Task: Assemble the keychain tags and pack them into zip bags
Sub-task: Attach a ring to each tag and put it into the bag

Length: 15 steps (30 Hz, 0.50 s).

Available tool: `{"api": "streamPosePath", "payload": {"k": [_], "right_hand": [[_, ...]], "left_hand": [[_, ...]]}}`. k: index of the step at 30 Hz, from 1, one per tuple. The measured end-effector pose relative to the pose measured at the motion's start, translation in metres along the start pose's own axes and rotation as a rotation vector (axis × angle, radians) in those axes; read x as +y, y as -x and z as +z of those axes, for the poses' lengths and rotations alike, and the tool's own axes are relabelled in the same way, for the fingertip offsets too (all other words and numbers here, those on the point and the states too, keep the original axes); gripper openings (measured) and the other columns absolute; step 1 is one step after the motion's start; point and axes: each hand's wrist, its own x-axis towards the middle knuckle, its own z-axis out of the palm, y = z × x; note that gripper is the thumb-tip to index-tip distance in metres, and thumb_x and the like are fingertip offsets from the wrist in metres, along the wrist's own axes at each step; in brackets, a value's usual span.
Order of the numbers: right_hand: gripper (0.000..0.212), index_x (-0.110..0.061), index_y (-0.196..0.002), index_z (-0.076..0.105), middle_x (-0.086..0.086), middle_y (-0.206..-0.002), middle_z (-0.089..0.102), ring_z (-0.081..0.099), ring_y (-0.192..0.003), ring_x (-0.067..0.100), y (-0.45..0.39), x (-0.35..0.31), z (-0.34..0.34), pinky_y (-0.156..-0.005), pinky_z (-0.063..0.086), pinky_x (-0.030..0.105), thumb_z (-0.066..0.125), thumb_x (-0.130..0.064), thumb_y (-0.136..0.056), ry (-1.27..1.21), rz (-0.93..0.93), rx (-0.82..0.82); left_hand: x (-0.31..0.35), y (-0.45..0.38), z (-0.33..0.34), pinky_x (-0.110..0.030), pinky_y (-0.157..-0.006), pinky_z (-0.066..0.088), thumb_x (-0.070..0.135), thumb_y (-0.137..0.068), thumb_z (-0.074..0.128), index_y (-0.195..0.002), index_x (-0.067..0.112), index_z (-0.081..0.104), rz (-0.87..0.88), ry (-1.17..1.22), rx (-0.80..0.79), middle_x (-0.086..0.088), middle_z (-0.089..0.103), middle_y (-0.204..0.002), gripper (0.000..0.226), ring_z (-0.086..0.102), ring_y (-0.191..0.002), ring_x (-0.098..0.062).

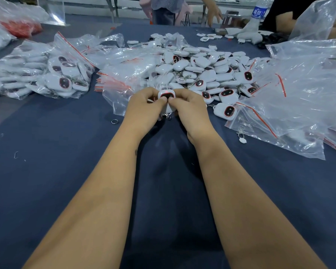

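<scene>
At the centre of the frame the left hand (144,105) and right hand (190,106) pinch one white keychain tag (166,96) together, a light, rigid, smooth shell seemingly best gripped by its edges

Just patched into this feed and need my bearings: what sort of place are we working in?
Likely a small factory packing bench: a heap of loose white keychain tags, filled zip bags on a dark table, and other workers at the far end.
</scene>
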Motion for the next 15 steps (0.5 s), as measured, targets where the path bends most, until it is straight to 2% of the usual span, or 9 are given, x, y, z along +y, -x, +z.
{"api": "streamPosePath", "payload": {"k": [4, 6, 8, 9, 11, 13, 15], "right_hand": [[0.011, -0.015, -0.084, 0.068, 0.005, -0.080, 0.065, 0.058, -0.075, 0.016, -0.0010, -0.0004, 0.0010, -0.070, 0.047, 0.032, 0.058, -0.011, -0.088, 0.007, 0.018, 0.006], [0.007, -0.011, -0.087, 0.063, 0.005, -0.078, 0.062, 0.056, -0.060, 0.014, -0.0019, -0.0002, 0.0001, -0.055, 0.043, 0.023, 0.057, -0.014, -0.090, -0.046, 0.044, 0.059], [0.010, -0.018, -0.082, 0.057, 0.002, -0.074, 0.061, 0.055, -0.043, 0.012, -0.0038, -0.0009, -0.0015, -0.043, 0.038, 0.019, 0.055, -0.014, -0.091, -0.137, 0.071, 0.133], [0.013, -0.021, -0.081, 0.055, 0.001, -0.074, 0.061, 0.056, -0.041, 0.012, -0.0046, -0.0017, -0.0022, -0.043, 0.037, 0.020, 0.054, -0.013, -0.092, -0.185, 0.080, 0.164], [0.015, -0.020, -0.082, 0.052, 0.002, -0.074, 0.062, 0.059, -0.042, 0.015, -0.0054, -0.0038, -0.0030, -0.043, 0.039, 0.020, 0.052, -0.010, -0.093, -0.298, 0.085, 0.198], [0.013, -0.015, -0.083, 0.050, 0.003, -0.071, 0.064, 0.065, -0.049, 0.021, -0.0052, -0.0061, -0.0032, -0.046, 0.044, 0.021, 0.050, -0.006, -0.093, -0.432, 0.074, 0.183], [0.010, -0.011, -0.088, 0.048, 0.004, -0.071, 0.067, 0.072, -0.062, 0.027, -0.0039, -0.0074, -0.0012, -0.055, 0.054, 0.028, 0.046, -0.003, -0.094, -0.553, 0.060, 0.121]], "left_hand": [[0.0019, 0.0005, 0.0016, -0.032, -0.058, 0.049, 0.021, -0.088, 0.061, -0.076, 0.011, 0.067, 0.011, 0.025, 0.036, 0.002, 0.058, -0.060, 0.017, 0.051, -0.051, -0.014], [0.0010, 0.0004, 0.0016, -0.030, -0.058, 0.047, 0.019, -0.087, 0.058, -0.073, 0.010, 0.067, 0.021, 0.052, 0.049, 0.001, 0.058, -0.060, 0.019, 0.051, -0.053, -0.014], [-0.0014, -0.0009, 0.0007, -0.022, -0.056, 0.047, 0.013, -0.087, 0.054, -0.079, 0.018, 0.071, 0.022, 0.037, 0.114, 0.007, 0.061, -0.065, 0.019, 0.052, -0.051, -0.006], [-0.0027, -0.0014, 0.0004, -0.018, -0.054, 0.047, 0.011, -0.087, 0.054, -0.084, 0.024, 0.071, 0.034, -0.010, 0.150, 0.010, 0.061, -0.067, 0.022, 0.052, -0.049, -0.001], [-0.0042, -0.0018, 0.0003, -0.021, -0.059, 0.049, 0.006, -0.085, 0.055, -0.095, 0.029, 0.067, 0.070, -0.106, 0.162, 0.013, 0.058, -0.074, 0.029, 0.055, -0.055, -0.001], [-0.0054, -0.0018, 0.0012, -0.029, -0.069, 0.053, 0.004, -0.079, 0.059, -0.102, 0.030, 0.064, 0.108, -0.182, 0.113, 0.012, 0.056, -0.083, 0.035, 0.060, -0.071, -0.012], [-0.0068, -0.0012, 0.0018, -0.030, -0.074, 0.052, 0.006, -0.076, 0.065, -0.110, 0.030, 0.061, 0.154, -0.247, 0.074, 0.009, 0.056, -0.090, 0.042, 0.060, -0.079, -0.015]]}}
